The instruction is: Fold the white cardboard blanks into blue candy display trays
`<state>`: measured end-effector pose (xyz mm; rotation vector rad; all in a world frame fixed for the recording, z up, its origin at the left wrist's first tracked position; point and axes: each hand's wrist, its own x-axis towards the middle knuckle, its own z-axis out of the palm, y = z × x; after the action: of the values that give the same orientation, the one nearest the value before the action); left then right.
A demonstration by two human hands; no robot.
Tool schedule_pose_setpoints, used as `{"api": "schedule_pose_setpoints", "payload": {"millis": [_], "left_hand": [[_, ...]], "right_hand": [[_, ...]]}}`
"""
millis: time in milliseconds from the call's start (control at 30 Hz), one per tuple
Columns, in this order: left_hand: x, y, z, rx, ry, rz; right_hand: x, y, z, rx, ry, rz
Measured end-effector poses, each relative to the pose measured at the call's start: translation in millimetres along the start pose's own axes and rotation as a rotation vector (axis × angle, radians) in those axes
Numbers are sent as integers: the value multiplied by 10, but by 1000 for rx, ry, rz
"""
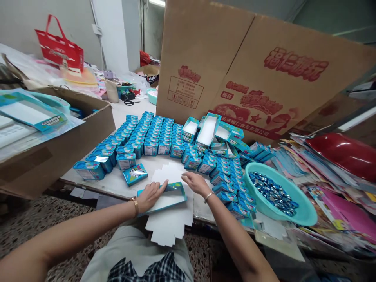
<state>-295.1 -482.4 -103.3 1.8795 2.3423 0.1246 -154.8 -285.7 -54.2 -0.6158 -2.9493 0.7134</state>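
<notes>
A shallow blue cardboard tray (172,196) with a white inside lies slanted in front of me, over flat white die-cut card sheets (169,226). My left hand (150,196) grips its left end, the index finger stretched along the far wall. By the tray's far right corner is my right hand (195,183), its fingers curled together; whatever they may pinch is too small to make out. Left of the tray a single small blue tin (135,174) lies flat. Rows of the same kind of blue tins (151,148) stand behind and to the right.
Folded blue trays (208,131) are piled before a tall cardboard carton (199,47). A turquoise basin (308,213) of shiny blue pieces stands at right, beside stacked printed sheets (337,203). An open carton (55,145) is at left. The table's front edge runs close to my lap.
</notes>
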Motion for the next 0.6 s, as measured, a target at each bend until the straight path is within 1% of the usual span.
{"api": "schedule_pose_setpoints", "payload": {"millis": [33, 67, 133, 167, 200, 267, 333, 367, 500, 600], "left_hand": [[-1, 0, -7, -19, 6, 3], [-9, -22, -30, -56, 4, 17], [-44, -120, -106, -155, -15, 65], [-65, -185, -149, -205, -38, 88], [-84, -250, -187, -241, -64, 97], [-108, -353, -224, -248, -112, 67], [-105, -384, -196, -168, -130, 18], [-95, -372, -163, -116, -123, -1], [-42, -266, -17, -15, -87, -30], [-48, -265, 10, 1, -77, -16]], "right_hand": [[89, -53, -3, -46, 11, -65], [180, -116, 19, -107, -31, -136], [332, -238, 121, -258, -195, -255], [381, -283, 186, -339, -255, -299], [409, -314, 252, -417, -278, -340], [408, -339, 374, -550, -233, -424], [360, -338, 464, -650, -169, -480], [332, -334, 493, -679, -158, -499], [255, -328, 511, -691, -195, -560], [216, -316, 472, -664, -160, -526]]}}
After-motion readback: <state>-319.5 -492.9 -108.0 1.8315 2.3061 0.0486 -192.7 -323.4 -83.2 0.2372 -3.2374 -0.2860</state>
